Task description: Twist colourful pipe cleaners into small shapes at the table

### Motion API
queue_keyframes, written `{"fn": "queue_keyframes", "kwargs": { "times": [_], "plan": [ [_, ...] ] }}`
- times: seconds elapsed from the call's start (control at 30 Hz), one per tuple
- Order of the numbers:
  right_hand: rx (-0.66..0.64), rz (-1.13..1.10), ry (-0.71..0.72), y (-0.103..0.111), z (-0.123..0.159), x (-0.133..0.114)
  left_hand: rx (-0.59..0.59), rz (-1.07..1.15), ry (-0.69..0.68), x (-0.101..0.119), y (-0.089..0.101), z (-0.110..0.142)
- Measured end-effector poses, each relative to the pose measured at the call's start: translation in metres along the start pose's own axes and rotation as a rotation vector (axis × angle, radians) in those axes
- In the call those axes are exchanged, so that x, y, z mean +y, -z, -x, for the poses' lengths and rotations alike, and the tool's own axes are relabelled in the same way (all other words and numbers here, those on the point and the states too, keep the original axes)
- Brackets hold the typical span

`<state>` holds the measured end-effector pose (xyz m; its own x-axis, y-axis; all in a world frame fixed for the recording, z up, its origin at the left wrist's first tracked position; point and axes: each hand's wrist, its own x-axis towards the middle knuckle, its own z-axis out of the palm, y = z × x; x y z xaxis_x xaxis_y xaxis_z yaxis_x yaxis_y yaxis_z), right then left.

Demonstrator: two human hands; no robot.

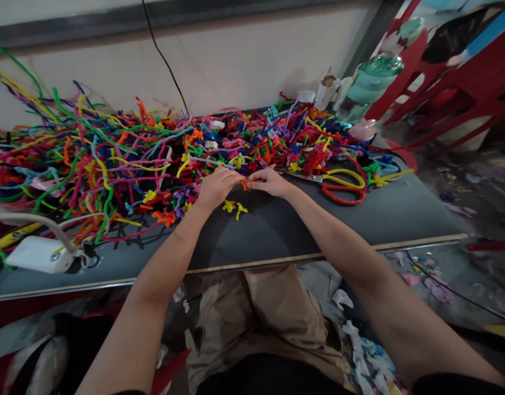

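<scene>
Between my fingertips is a small orange pipe cleaner (245, 185), bent into a compact shape. My left hand (217, 187) pinches it from one side, and my right hand (270, 182) grips its other side with thumb and fingers. Just below my left hand, two yellow twisted pipe-cleaner pieces (234, 207) lie on the dark tabletop (272, 236). Behind both hands spreads a thick heap of colourful pipe cleaners (124, 145), many twisted into small flower-like shapes. Scissors (343, 185) with one yellow and one red handle lie to the right of my right hand, blades pointing toward it.
A white power adapter (41, 254) with a cable rests at the left front. At the back right stand a paper cup (327, 92) and a greenish clear plastic bottle (369, 82). Red chairs (466, 88) are beyond the table's right end. Scraps litter the floor.
</scene>
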<state>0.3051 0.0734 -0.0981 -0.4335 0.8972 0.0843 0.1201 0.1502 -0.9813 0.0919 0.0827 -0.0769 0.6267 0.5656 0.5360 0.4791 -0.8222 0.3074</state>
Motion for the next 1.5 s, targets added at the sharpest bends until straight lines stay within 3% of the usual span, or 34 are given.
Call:
{"fn": "queue_keyframes", "kwargs": {
  "times": [0.27,0.4,0.57,0.67,0.83,0.9,0.97,1.03,1.1,1.2,1.37,1.5],
  "plan": [
    [-0.188,0.002,-0.007,0.012,0.002,-0.008,-0.050,-0.042,-0.125,0.007,-0.005,-0.002],
    [-0.185,0.001,0.006,0.012,0.003,-0.007,-0.096,-0.068,-0.166,0.010,-0.009,-0.005],
    [-0.080,0.105,0.021,0.005,0.004,-0.008,-0.104,-0.138,-0.112,0.013,-0.008,-0.005],
    [0.022,0.336,0.033,-0.003,0.008,-0.013,-0.108,-0.117,0.024,0.017,-0.012,-0.004],
    [0.288,0.841,0.077,-0.020,0.015,-0.028,-0.019,0.150,0.495,0.019,-0.024,-0.005],
    [0.348,0.911,0.076,-0.023,0.015,-0.030,-0.009,0.271,0.595,0.018,-0.025,-0.005],
    [0.344,0.838,0.062,-0.021,0.014,-0.028,0.016,0.274,0.524,0.014,-0.022,-0.005],
    [0.284,0.672,0.043,-0.016,0.011,-0.023,0.044,0.147,0.307,0.009,-0.015,-0.005],
    [0.192,0.487,0.022,-0.010,0.009,-0.017,-0.008,-0.005,0.065,0.005,-0.007,-0.004],
    [0.077,0.266,0.025,-0.003,0.006,-0.011,-0.052,-0.159,-0.123,0.001,0.000,-0.003],
    [0.016,0.173,0.059,-0.001,0.005,-0.011,-0.078,-0.222,-0.174,0.005,0.002,-0.004],
    [0.118,0.375,0.080,-0.007,0.009,-0.018,-0.065,-0.149,0.006,0.014,-0.006,-0.004]
  ]
}}
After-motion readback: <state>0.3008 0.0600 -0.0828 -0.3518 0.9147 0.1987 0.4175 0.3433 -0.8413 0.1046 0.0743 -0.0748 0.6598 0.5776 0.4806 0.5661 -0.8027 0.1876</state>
